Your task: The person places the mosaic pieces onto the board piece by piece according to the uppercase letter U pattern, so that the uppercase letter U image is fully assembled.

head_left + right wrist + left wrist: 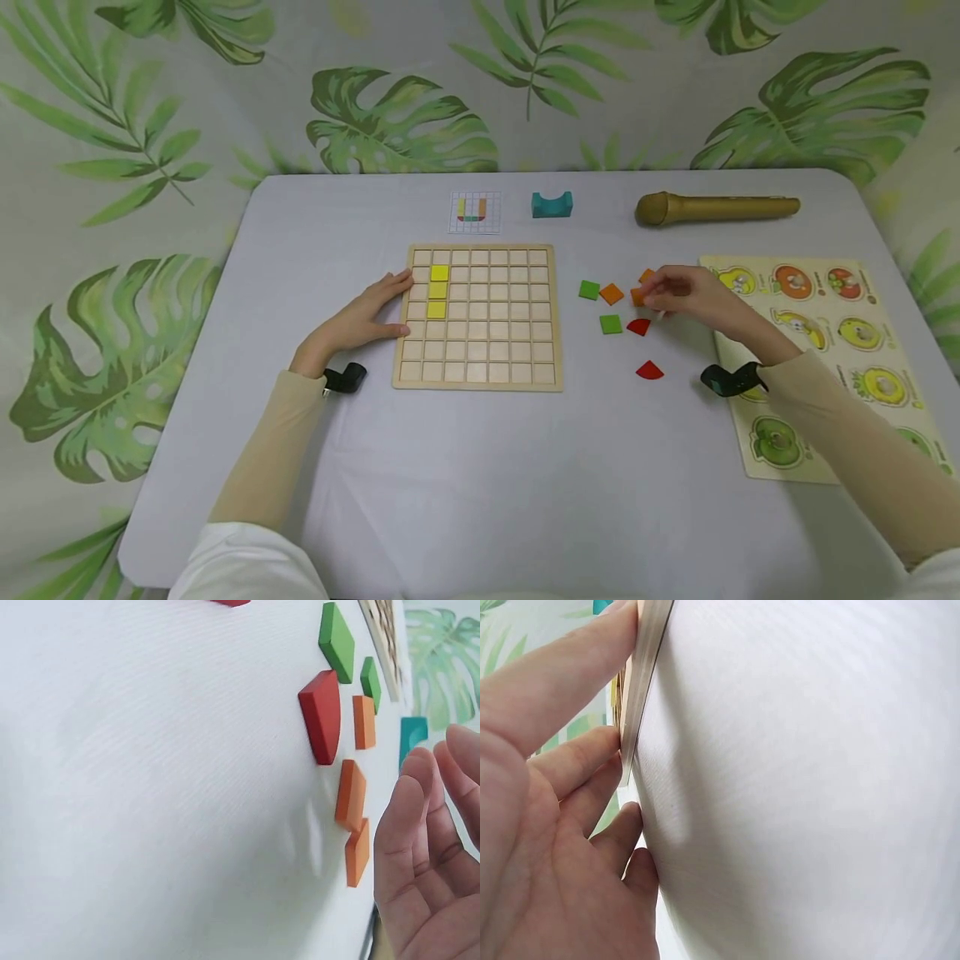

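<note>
My left hand (363,317) touches the left edge of the wooden grid board (477,387), thumb and fingers spread along its rim. Three yellow squares (438,291) lie in a column in the board's second column. Above the loose tiles right of the board is my right hand (693,298), its fingers slightly bent and nothing visible between them in the right wrist view. Beneath and beside it lie three orange squares (350,795), two green squares (611,324) and two red quarter-round pieces (321,716). The fingertips partly cover two orange squares in the head view.
Behind the board lie a pattern card (475,212) and a teal arch block (552,205). A gold microphone (718,209) is at the back right. Under the right forearm sits a fruit puzzle board (825,333). Patterned cloth stands behind the table.
</note>
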A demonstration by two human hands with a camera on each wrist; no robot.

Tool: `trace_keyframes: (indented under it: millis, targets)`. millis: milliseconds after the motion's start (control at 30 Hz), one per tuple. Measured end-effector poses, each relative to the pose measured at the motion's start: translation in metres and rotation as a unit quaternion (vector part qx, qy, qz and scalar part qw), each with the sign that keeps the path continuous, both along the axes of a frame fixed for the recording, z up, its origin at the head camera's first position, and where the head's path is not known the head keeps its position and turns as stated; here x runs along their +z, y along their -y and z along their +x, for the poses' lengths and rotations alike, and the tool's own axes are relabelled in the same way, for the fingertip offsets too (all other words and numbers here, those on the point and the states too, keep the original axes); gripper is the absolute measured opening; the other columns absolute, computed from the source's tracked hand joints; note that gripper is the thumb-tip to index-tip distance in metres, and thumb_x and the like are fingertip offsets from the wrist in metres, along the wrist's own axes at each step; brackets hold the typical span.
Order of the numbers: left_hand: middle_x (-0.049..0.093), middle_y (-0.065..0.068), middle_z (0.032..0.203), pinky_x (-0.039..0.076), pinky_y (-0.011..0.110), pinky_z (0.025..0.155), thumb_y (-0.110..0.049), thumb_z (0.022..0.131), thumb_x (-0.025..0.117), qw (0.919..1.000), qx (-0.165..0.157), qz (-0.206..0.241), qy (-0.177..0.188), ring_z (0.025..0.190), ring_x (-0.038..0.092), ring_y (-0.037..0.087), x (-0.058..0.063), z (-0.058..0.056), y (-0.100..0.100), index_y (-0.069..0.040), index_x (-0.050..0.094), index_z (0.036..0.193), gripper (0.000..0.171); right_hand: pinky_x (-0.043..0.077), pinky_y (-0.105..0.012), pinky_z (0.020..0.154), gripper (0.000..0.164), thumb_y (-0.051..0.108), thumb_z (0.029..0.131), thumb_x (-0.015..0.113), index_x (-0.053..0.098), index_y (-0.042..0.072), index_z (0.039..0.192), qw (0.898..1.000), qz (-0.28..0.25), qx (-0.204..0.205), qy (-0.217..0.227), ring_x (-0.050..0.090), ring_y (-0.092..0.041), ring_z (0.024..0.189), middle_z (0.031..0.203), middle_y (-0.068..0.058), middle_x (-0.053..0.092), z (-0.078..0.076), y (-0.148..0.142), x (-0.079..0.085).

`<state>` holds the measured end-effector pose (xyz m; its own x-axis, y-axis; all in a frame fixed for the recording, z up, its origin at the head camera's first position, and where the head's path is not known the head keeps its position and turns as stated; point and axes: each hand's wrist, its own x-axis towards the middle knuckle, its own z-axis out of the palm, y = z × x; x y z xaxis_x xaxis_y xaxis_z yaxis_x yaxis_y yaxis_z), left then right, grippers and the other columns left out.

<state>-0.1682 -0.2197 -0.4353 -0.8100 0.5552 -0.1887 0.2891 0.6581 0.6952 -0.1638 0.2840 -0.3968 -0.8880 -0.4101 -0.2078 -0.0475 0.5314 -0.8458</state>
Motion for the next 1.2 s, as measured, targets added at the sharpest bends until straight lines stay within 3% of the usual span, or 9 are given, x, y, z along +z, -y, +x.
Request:
trace_keyframes:
  millis: [200, 367, 500, 667, 1200]
  targets:
    - [0.009, 0.008, 0.160, 0.004, 0.051, 0.114, -0.026, 0.089, 0.070, 1.0000, -0.001, 0.002, -0.001, 0.145, -0.003, 0.029, -0.002, 0.000, 0.001, -0.003, 0.022, 0.152, 0.082, 0.052, -0.028, 0.069, 0.021, 0.008, 0.094, 0.060, 0.062, -0.003, 0.111, 1.000, 0.011, -0.007, 0.019, 0.059, -0.026, 0.080, 0.099, -0.017, 0.063, 0.004, -0.002, -0.003]
    - [0.009, 0.008, 0.160, 0.004, 0.051, 0.114, -0.026, 0.089, 0.070, 1.0000, -0.001, 0.003, 0.000, 0.145, -0.003, 0.029, -0.001, 0.000, 0.001, -0.003, 0.022, 0.152, 0.082, 0.050, -0.021, 0.071, 0.019, 0.000, 0.091, 0.059, 0.063, -0.003, 0.110, 0.999, 0.028, 0.029, -0.011, 0.056, -0.020, 0.084, 0.099, -0.015, 0.063, 0.005, -0.001, -0.005]
    - [0.009, 0.008, 0.160, 0.004, 0.051, 0.114, -0.025, 0.089, 0.070, 1.0000, -0.002, 0.004, -0.001, 0.145, -0.003, 0.029, 0.001, 0.000, -0.001, -0.003, 0.022, 0.152, 0.081, 0.046, -0.019, 0.072, 0.019, 0.000, 0.087, 0.067, 0.065, 0.001, 0.106, 0.998, 0.047, 0.037, -0.031, 0.054, -0.017, 0.084, 0.096, -0.010, 0.064, 0.005, -0.001, -0.011]
    - [0.009, 0.008, 0.160, 0.004, 0.051, 0.114, -0.025, 0.089, 0.069, 1.0000, -0.004, 0.002, -0.003, 0.145, -0.003, 0.029, 0.001, 0.000, -0.001, -0.003, 0.022, 0.152, 0.081, 0.045, -0.019, 0.074, 0.019, 0.001, 0.085, 0.071, 0.067, 0.003, 0.103, 0.994, 0.073, 0.050, -0.063, 0.056, -0.020, 0.087, 0.096, -0.008, 0.067, 0.009, 0.000, -0.014]
    - [0.009, 0.007, 0.160, 0.004, 0.051, 0.114, -0.025, 0.089, 0.069, 1.0000, -0.003, 0.004, 0.000, 0.145, -0.003, 0.028, 0.002, 0.001, 0.000, -0.003, 0.022, 0.152, 0.081, 0.043, -0.020, 0.072, 0.019, -0.002, 0.081, 0.073, 0.066, 0.000, 0.099, 0.988, 0.126, 0.044, -0.082, 0.051, -0.024, 0.085, 0.089, -0.008, 0.059, 0.014, 0.007, -0.017]
